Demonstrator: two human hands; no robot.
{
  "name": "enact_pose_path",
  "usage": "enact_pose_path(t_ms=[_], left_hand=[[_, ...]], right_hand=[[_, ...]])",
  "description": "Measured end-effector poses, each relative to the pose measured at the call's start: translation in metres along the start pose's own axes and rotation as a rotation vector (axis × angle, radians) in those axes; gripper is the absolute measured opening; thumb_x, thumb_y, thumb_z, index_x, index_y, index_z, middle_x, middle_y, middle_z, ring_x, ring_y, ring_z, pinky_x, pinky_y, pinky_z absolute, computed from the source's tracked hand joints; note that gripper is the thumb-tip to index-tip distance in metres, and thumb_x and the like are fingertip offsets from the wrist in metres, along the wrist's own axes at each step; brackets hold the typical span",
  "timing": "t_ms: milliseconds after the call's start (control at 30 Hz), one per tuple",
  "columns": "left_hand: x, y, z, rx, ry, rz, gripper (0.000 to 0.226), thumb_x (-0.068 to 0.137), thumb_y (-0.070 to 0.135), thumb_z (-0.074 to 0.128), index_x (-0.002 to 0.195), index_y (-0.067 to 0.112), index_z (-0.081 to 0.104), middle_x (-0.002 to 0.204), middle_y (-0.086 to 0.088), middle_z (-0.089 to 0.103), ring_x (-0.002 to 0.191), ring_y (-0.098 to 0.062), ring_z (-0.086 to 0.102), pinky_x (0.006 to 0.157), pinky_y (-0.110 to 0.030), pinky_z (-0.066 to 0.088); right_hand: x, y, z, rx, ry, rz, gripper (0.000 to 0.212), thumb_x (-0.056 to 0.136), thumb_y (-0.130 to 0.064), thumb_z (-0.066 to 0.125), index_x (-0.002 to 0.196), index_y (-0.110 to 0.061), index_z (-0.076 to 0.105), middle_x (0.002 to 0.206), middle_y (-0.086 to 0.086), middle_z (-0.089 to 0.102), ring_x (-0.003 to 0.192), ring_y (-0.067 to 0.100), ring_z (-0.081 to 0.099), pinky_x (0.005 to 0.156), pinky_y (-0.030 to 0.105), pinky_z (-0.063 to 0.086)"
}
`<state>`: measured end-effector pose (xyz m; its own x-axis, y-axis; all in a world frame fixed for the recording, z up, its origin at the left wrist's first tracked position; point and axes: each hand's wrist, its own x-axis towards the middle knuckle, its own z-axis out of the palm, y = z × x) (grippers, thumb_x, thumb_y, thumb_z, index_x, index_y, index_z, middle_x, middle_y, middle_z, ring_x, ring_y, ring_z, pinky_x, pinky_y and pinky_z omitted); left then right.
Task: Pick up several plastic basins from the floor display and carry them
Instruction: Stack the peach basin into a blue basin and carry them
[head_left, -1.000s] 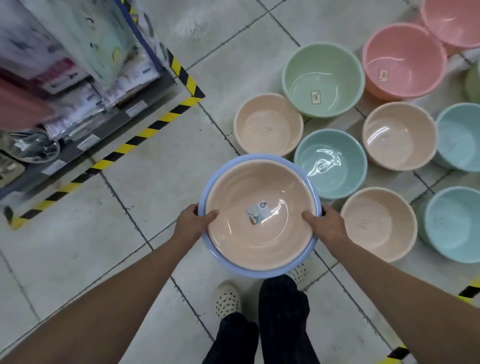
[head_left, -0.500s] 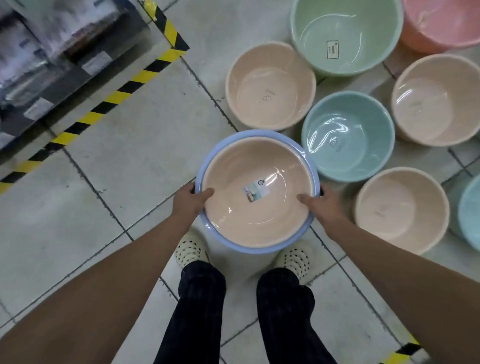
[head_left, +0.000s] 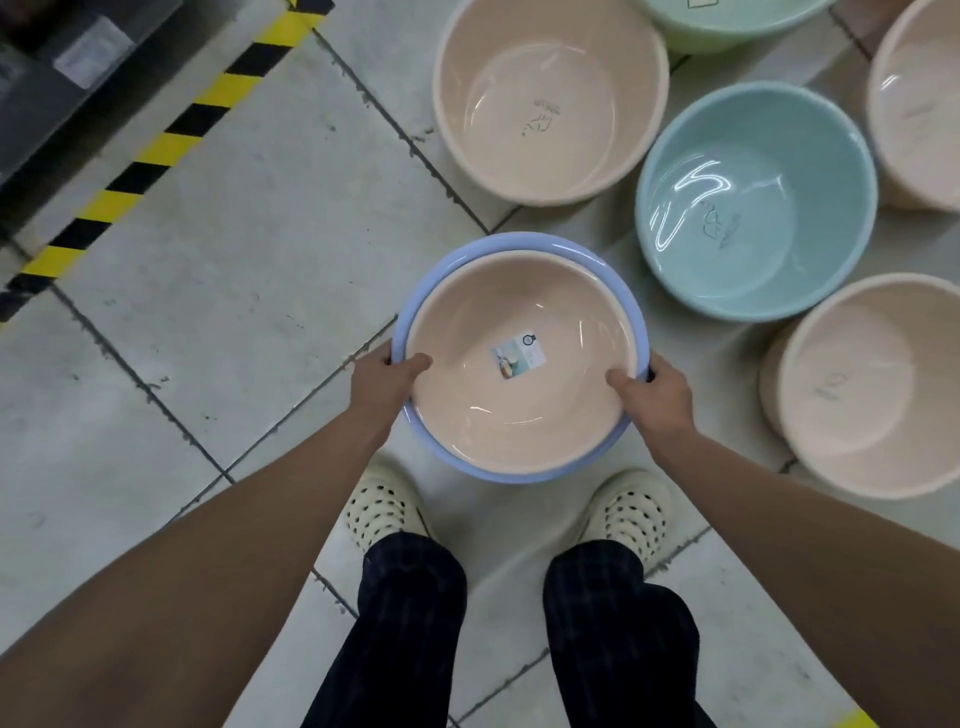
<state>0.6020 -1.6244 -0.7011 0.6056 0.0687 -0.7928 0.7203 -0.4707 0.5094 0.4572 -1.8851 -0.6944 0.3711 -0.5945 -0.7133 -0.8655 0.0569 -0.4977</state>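
Gripped nested peach basin (head_left: 519, 374) and blue basin (head_left: 415, 306) at opposite rims, left hand (head_left: 382, 379), right hand (head_left: 657, 397), thumbs inside. Risked inner basin slipping if tilted.

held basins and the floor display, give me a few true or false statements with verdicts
1. A peach basin sits nested inside a blue basin. True.
2. Only the left hand holds the stack. False: the right hand grips the opposite rim too.
3. The peach basin has a label inside. True.
4. The teal basin on the floor is upside down. False: it stands open side up.
5. The person is barefoot. False: cream perforated shoes are worn.
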Motion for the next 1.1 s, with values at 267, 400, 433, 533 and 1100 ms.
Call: enact_pose_path(t_ms=[267, 400, 433, 533, 1100], left_hand=[[0.023, -0.011, 0.014, 0.045, 0.015, 0.025, 0.014, 0.084, 0.013, 0.073, 0.073, 0.015, 0.064, 0.073, 0.002, 0.063, 0.068, -0.012, 0.057, 0.062, -0.022, 0.044], [0.027, -0.010, 0.016, 0.046, -0.013, 0.042, 0.012, 0.087, 0.011, 0.070, 0.082, 0.021, 0.066, 0.081, 0.004, 0.067, 0.073, -0.011, 0.061, 0.065, -0.022, 0.048], [0.028, -0.008, 0.016, 0.049, -0.040, 0.031, 0.012, 0.088, 0.010, 0.069, 0.087, 0.022, 0.066, 0.085, 0.004, 0.068, 0.075, -0.011, 0.062, 0.066, -0.023, 0.050], [0.030, 0.001, 0.017, 0.095, -0.086, -0.009, 0.012, 0.089, 0.012, 0.069, 0.092, 0.022, 0.063, 0.091, 0.001, 0.068, 0.081, -0.017, 0.064, 0.077, -0.033, 0.055], [-0.103, 0.186, 0.105, 0.299, -0.170, 0.276, 0.024, 0.088, 0.029, 0.073, 0.102, 0.012, 0.067, 0.093, -0.003, 0.068, 0.084, -0.020, 0.065, 0.071, -0.032, 0.050]], right_hand=[[0.024, 0.013, 0.012, 0.062, 0.008, 0.019, 0.017, 0.083, -0.021, 0.067, 0.100, -0.018, 0.069, 0.091, 0.002, 0.070, 0.088, 0.023, 0.064, 0.073, 0.031, 0.049], [0.033, 0.019, 0.016, 0.102, -0.007, 0.010, 0.025, 0.084, -0.019, 0.068, 0.108, -0.023, 0.067, 0.093, -0.004, 0.069, 0.092, 0.022, 0.064, 0.076, 0.031, 0.050], [0.035, 0.020, 0.016, 0.102, -0.030, 0.016, 0.032, 0.085, -0.018, 0.068, 0.116, -0.022, 0.064, 0.098, -0.004, 0.067, 0.095, 0.022, 0.063, 0.079, 0.032, 0.049], [0.038, 0.016, 0.011, 0.084, -0.090, 0.043, 0.045, 0.086, -0.017, 0.070, 0.128, -0.018, 0.056, 0.110, 0.000, 0.062, 0.101, 0.022, 0.059, 0.084, 0.033, 0.047], [-0.041, -0.028, -0.182, 0.411, 0.152, 0.050, 0.025, 0.091, -0.024, 0.068, 0.114, -0.026, 0.059, 0.095, -0.009, 0.064, 0.082, 0.002, 0.059, 0.065, 0.021, 0.045]])
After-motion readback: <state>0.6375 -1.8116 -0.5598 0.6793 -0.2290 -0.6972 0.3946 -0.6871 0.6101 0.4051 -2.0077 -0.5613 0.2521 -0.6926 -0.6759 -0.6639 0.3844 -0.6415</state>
